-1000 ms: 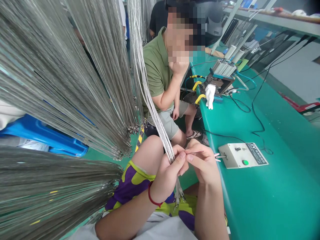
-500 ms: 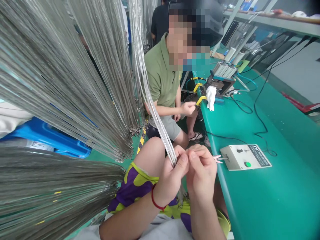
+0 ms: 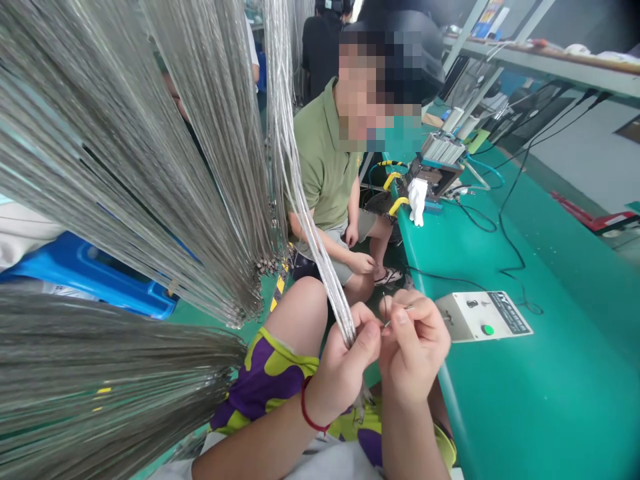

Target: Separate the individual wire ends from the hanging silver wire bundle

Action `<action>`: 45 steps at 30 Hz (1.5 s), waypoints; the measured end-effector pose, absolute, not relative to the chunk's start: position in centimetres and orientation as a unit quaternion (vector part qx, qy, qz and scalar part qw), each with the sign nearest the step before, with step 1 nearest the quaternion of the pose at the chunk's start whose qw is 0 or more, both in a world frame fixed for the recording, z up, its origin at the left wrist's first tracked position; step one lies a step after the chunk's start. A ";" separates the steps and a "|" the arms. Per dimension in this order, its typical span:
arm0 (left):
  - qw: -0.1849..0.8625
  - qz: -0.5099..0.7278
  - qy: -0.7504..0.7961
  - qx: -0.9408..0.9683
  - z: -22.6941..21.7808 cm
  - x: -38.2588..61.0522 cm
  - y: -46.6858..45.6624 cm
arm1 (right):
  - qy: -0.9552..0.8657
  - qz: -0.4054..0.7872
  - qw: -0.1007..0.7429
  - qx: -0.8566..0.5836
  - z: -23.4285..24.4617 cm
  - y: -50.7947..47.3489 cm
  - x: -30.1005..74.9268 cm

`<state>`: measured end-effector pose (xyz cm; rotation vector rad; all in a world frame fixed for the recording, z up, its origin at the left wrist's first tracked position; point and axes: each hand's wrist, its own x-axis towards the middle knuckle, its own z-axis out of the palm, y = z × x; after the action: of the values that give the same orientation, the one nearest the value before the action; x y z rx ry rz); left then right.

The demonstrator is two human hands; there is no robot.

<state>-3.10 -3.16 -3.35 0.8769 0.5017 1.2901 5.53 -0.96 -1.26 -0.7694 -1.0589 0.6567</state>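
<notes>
My left hand (image 3: 346, 363) is closed around a thin bundle of silver wires (image 3: 305, 220) that hangs down from above; the bundle's ends stick out below my fist over my lap. My right hand (image 3: 414, 347) is right beside it, fingers pinched on a single thin wire (image 3: 397, 317) whose tip points toward the small beige box (image 3: 483, 315) on the green bench (image 3: 525, 400). The two hands touch at the thumbs.
Thick curtains of silver wires (image 3: 125, 167) fill the left half of the view. A seated person in a green shirt (image 3: 325, 160) sits ahead beside the bench. A machine with yellow cables (image 3: 435, 170) and black cords (image 3: 505, 220) lie farther along. A blue crate (image 3: 85, 273) sits at left.
My right hand has shifted slightly right and closed tighter on the single wire near the beige box. The seated person has lowered their hand to their knee.
</notes>
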 end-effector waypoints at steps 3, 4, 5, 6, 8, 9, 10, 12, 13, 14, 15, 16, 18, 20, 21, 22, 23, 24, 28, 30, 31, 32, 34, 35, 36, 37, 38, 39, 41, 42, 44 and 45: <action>0.680 0.573 0.232 0.393 -3.9 -3.1 -3.0 | -0.429 0.432 0.717 -0.339 -0.8 -0.9 5.3; 0.682 0.571 0.236 0.392 -4.1 -3.1 -3.0 | -0.424 0.438 0.716 -0.339 -0.5 -0.6 5.6; 0.685 0.568 0.238 0.390 -4.2 -3.1 -3.1 | -0.421 0.432 0.722 -0.339 0.0 -0.3 6.2; 0.687 0.565 0.240 0.388 -4.4 -3.1 -3.1 | -0.415 0.417 0.735 -0.337 0.5 0.3 7.0; 0.691 0.567 0.240 0.379 -4.6 -3.0 -3.2 | -0.395 0.367 0.779 -0.320 1.8 1.5 8.6; 0.692 0.570 0.240 0.371 -4.6 -2.9 -3.2 | -0.383 0.331 0.806 -0.308 2.3 2.0 9.2; 0.693 0.573 0.242 0.364 -4.6 -2.8 -3.2 | -0.377 0.303 0.823 -0.299 2.7 2.4 9.6; 0.689 0.581 0.247 0.355 -4.3 -2.7 -3.0 | -0.385 0.285 0.822 -0.308 2.6 2.5 9.6; 0.683 0.587 0.250 0.355 -4.1 -2.7 -2.8 | -0.399 0.291 0.806 -0.326 2.1 2.2 9.2; 0.674 0.595 0.254 0.357 -4.0 -2.7 -2.6 | -0.419 0.300 0.782 -0.351 1.4 1.7 8.6; 0.664 0.603 0.258 0.359 -3.8 -2.7 -2.5 | -0.440 0.304 0.756 -0.377 0.6 1.1 8.0; 0.654 0.612 0.260 0.360 -3.7 -2.7 -2.4 | -0.461 0.309 0.729 -0.401 -0.3 0.3 7.5; 0.640 0.626 0.264 0.358 -3.6 -2.8 -2.2 | -0.499 0.327 0.677 -0.432 -1.7 -0.9 6.9; 0.635 0.625 0.274 0.361 -3.6 -3.0 -2.1 | -0.527 0.341 0.638 -0.447 -2.4 -1.7 6.8; 0.635 0.619 0.282 0.365 -3.7 -3.0 -2.0 | -0.533 0.345 0.627 -0.452 -2.5 -1.8 6.9; 0.634 0.614 0.291 0.369 -3.7 -3.1 -2.0 | -0.533 0.353 0.620 -0.455 -2.5 -1.8 7.1; 0.634 0.609 0.296 0.373 -3.8 -3.1 -2.0 | -0.528 0.368 0.616 -0.454 -2.4 -1.8 7.3; 0.632 0.608 0.296 0.378 -3.9 -3.1 -1.9 | -0.520 0.393 0.612 -0.447 -2.2 -1.6 7.5; 0.637 0.616 0.270 0.377 -4.1 -3.0 -1.7 | -0.523 0.458 0.592 -0.409 -1.8 -1.5 7.7; 0.645 0.611 0.271 0.372 -4.2 -3.0 -1.6 | -0.568 0.373 0.596 -0.427 -1.8 -1.7 7.4; 0.647 0.606 0.275 0.374 -4.2 -3.1 -1.7 | -0.589 0.311 0.603 -0.439 -1.9 -1.8 7.1; 0.646 0.601 0.279 0.379 -4.2 -3.1 -1.7 | -0.599 0.253 0.614 -0.448 -2.0 -1.9 6.8; 0.637 0.596 0.282 0.400 -4.2 -3.1 -1.9 | -0.585 0.183 0.651 -0.448 -2.0 -2.0 6.1; 0.631 0.596 0.281 0.411 -4.2 -3.1 -2.0 | -0.565 0.177 0.673 -0.444 -2.0 -2.0 5.8; 0.625 0.596 0.279 0.420 -4.2 -3.1 -2.1 | -0.541 0.185 0.694 -0.438 -1.9 -1.9 5.6; 0.622 0.596 0.276 0.426 -4.2 -3.1 -2.2 | -0.518 0.201 0.710 -0.432 -1.9 -1.8 5.3; 0.623 0.596 0.272 0.428 -4.2 -3.1 -2.2 | -0.500 0.220 0.719 -0.429 -1.7 -1.7 5.2; 0.627 0.594 0.268 0.426 -4.2 -3.1 -2.3 | -0.486 0.240 0.723 -0.428 -1.5 -1.5 5.1; 0.641 0.592 0.259 0.415 -4.3 -3.1 -2.2 | -0.474 0.278 0.720 -0.424 -1.0 -1.1 4.9; 0.646 0.593 0.252 0.409 -4.4 -3.1 -2.1 | -0.472 0.296 0.717 -0.420 -0.7 -0.7 5.0; 0.650 0.597 0.241 0.405 -4.7 -3.1 -1.9 | -0.460 0.329 0.719 -0.405 0.2 0.5 5.2; 0.648 0.600 0.237 0.405 -4.9 -3.1 -1.8 | -0.443 0.341 0.730 -0.394 0.7 1.2 5.5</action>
<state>-3.12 -1.79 -4.92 0.9200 0.5398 1.3638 5.51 1.23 0.74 -0.8667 -0.9750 0.7501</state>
